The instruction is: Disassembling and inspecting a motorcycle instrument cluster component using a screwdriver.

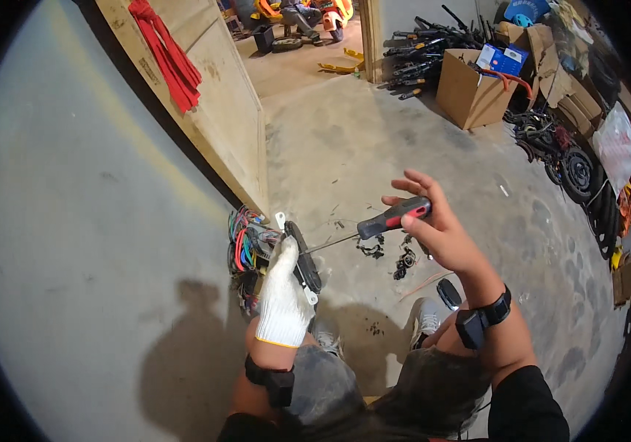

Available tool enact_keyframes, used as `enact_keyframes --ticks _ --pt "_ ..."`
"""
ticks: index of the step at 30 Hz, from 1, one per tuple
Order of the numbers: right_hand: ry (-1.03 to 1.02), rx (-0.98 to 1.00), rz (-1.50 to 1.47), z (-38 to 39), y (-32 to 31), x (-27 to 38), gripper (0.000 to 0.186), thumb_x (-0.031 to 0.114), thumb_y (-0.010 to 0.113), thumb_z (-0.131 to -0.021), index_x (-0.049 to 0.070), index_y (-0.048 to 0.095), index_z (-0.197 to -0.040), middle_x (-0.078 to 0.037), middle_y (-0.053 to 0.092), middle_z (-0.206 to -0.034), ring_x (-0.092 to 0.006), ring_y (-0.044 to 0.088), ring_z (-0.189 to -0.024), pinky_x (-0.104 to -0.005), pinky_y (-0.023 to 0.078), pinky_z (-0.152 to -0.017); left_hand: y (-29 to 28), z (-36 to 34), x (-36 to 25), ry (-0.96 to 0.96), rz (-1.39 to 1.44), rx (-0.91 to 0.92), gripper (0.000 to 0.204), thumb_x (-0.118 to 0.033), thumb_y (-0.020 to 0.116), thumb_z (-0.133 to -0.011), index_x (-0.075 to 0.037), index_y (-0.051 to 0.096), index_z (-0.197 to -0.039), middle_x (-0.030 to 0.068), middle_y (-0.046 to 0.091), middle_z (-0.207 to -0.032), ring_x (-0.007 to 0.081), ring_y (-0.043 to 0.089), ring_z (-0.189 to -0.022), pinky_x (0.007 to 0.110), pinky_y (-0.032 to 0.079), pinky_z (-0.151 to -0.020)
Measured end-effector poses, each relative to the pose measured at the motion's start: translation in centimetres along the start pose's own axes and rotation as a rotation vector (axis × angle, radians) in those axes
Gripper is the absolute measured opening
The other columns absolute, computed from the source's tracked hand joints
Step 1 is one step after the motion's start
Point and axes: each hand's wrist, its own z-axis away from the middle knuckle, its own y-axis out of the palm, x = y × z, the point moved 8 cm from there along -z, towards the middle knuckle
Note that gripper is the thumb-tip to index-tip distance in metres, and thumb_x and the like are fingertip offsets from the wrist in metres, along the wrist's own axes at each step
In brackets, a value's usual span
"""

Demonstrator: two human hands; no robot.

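My left hand (284, 298), in a white knit glove, is closed around a long black part (306, 267) with silver mounting tabs at its two ends. A screwdriver (381, 221) with a black and red handle is in my bare right hand (442, 230). My thumb presses on the handle while some fingers stand away from it. The thin shaft points left, its tip at the face of the black part; whether it sits in a screw I cannot tell. Near my right foot lies a dark oval piece (449, 293).
Bundled coloured wires (243, 247) lie by the wall at left. Small black parts (404, 263) and screws are scattered over the floor. An open door (219, 81) carries a red cloth (168, 59). A cardboard box (470, 96) and a wheel (577, 173) are at right. Beyond the doorway, a person sits.
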Motion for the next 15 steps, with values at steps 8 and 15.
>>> enact_keyframes --ticks 8,15 --pt "0.253 -0.054 0.152 -0.6 -1.4 -0.9 0.024 0.023 0.065 -0.1 0.002 0.057 -0.104 -0.011 0.07 -0.099 -0.0164 0.069 -0.087 -0.0302 0.054 -0.076 0.3 -0.1 0.2 0.005 -0.047 0.041 0.024 -0.034 0.063 -0.1 -0.016 0.061 -0.116 0.0076 0.069 -0.097 0.0256 0.07 -0.082 0.045 0.061 -0.074" --pt "-0.003 0.088 -0.161 -0.2 -0.4 0.1 0.044 0.01 0.069 -0.095 0.004 0.046 -0.132 -0.014 0.065 -0.12 -0.0215 0.068 -0.103 -0.0339 0.055 -0.088 0.2 0.4 -0.7 -0.001 -0.034 -0.01 0.024 -0.03 0.066 -0.098 -0.018 0.06 -0.118 0.0023 0.062 -0.099 0.02 0.065 -0.083 0.041 0.058 -0.072"
